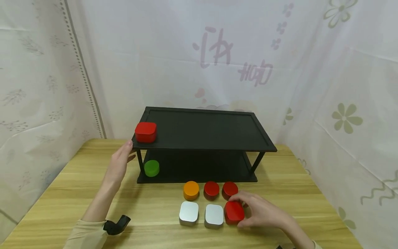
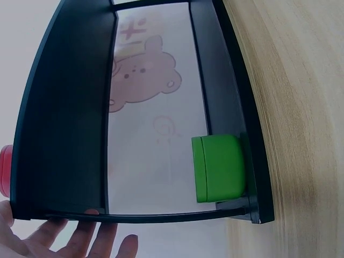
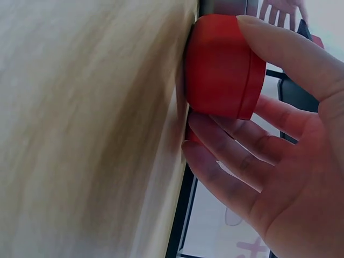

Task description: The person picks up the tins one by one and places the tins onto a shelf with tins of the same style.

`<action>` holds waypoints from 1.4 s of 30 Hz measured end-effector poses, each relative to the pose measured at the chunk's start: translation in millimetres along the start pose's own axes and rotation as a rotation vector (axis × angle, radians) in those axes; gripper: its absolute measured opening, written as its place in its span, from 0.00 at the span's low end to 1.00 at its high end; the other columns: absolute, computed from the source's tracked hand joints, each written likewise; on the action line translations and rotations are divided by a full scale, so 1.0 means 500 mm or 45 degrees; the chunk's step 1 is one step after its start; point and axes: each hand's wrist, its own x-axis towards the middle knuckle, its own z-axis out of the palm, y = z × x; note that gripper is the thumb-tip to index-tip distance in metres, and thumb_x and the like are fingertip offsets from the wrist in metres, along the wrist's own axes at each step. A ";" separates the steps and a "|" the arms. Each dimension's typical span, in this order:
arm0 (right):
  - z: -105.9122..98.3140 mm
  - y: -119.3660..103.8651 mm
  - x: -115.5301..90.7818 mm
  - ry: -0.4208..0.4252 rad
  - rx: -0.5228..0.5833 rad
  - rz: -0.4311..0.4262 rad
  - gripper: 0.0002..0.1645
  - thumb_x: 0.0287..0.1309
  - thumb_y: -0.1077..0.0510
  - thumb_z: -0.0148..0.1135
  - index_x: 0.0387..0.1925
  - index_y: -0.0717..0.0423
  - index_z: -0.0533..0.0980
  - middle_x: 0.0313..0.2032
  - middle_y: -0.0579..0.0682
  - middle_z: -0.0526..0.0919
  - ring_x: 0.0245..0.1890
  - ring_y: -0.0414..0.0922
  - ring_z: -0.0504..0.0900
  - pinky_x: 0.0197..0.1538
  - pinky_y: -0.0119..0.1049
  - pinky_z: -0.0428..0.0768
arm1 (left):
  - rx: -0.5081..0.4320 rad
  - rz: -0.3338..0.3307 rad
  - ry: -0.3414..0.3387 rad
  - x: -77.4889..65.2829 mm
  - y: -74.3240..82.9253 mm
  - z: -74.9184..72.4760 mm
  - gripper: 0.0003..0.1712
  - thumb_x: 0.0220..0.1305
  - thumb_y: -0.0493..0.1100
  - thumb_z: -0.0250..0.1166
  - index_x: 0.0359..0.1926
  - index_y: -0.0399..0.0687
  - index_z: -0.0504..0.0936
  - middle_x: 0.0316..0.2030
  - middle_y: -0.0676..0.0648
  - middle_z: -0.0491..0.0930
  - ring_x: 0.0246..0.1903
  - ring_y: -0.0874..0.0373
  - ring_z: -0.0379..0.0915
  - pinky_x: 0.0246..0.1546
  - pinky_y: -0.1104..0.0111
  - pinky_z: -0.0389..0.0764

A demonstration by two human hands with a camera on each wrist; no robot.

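Grasping on the right: the right hand [image 1: 259, 210] held the front red rounded-square tin [image 1: 234, 212] between thumb and fingers, on opposite sides, probably so that neither side could slip.
Front red tin: it stood at the right end of the near row, apparently resting on the wooden table [image 1: 149, 214], just beside a silver tin [image 1: 214, 215].
Left hand [image 1: 119, 162]: its fingers, loosely extended and wrapped round nothing, touched the left edge of the black two-tier shelf [image 1: 202, 129], perhaps to steady it.
Upper tier: another red rounded-square tin [image 1: 145, 132] sat at its front left corner, near the left fingertips.
Lower tier: a green round tin [image 1: 151, 168] stood at the left end, beneath that corner.
Far row: an orange round tin [image 1: 191, 190] and two red round tins [image 1: 211, 190] stood before the shelf, the gaps seemingly leaving room for fingers.
Near row: a second silver tin [image 1: 188, 213] stood at the left end, its shape matching its neighbours', which suggested sorting by shape.
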 end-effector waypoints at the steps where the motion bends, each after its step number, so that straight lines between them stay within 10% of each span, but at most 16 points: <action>1: 0.001 0.001 0.000 0.002 -0.006 -0.001 0.36 0.51 0.49 0.80 0.61 0.41 0.75 0.55 0.37 0.81 0.48 0.32 0.79 0.52 0.30 0.86 | 0.001 0.008 0.005 0.000 0.001 0.001 0.43 0.81 0.65 0.37 0.81 0.39 0.52 0.80 0.35 0.53 0.77 0.36 0.54 0.80 0.41 0.59; 42: -0.020 -0.008 0.001 0.127 0.061 -0.006 0.32 0.59 0.48 0.75 0.63 0.35 0.73 0.55 0.35 0.80 0.49 0.34 0.79 0.51 0.30 0.87 | 0.019 -0.003 -0.007 0.006 0.002 -0.002 0.44 0.81 0.65 0.37 0.81 0.38 0.51 0.80 0.36 0.51 0.77 0.36 0.54 0.79 0.40 0.60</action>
